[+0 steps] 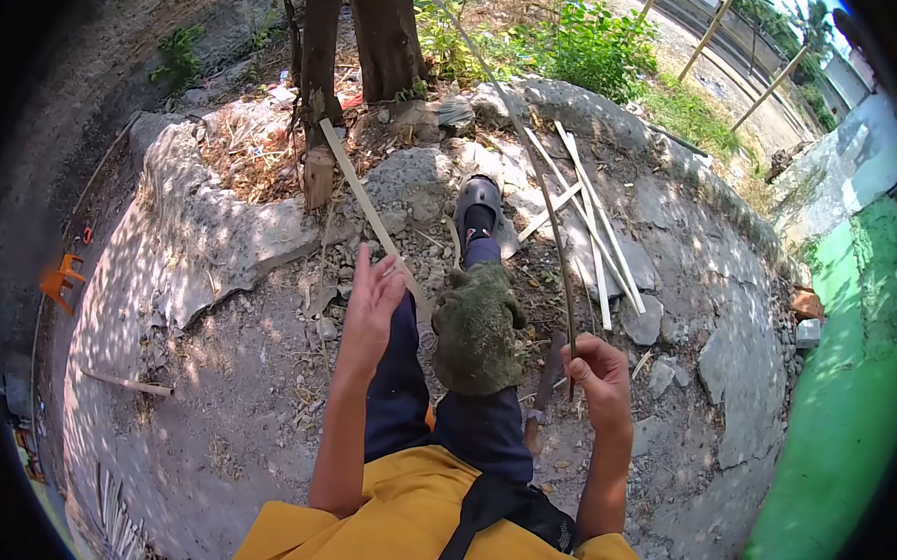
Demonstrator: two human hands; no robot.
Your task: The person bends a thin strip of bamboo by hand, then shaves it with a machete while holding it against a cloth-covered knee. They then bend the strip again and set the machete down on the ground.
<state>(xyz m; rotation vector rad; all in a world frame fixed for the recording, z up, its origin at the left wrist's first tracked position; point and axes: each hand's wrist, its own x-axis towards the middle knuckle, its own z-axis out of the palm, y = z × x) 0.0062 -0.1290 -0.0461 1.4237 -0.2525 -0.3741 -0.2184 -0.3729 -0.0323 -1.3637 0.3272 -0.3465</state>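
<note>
My right hand (599, 376) pinches the lower end of a long, thin, dark strip (541, 176), which rises past the foot toward the top of the view. Raised over the left leg, my left hand (374, 295) has its fingers stretched out and holds nothing. Between the hands, a rough green-brown pad (477, 329) covers one knee. Beside that leg, close to my right hand, lies a broad-bladed knife (549, 371) with its handle toward me.
Pale wooden strips (606, 223) lie crossed on the ground ahead right. A longer pale slat (361, 189) leans by the tree trunk (386, 42). Broken concrete (237, 239) edges the tree bed. An orange chair (63, 282) stands far left; a green wall (824, 404) runs along the right.
</note>
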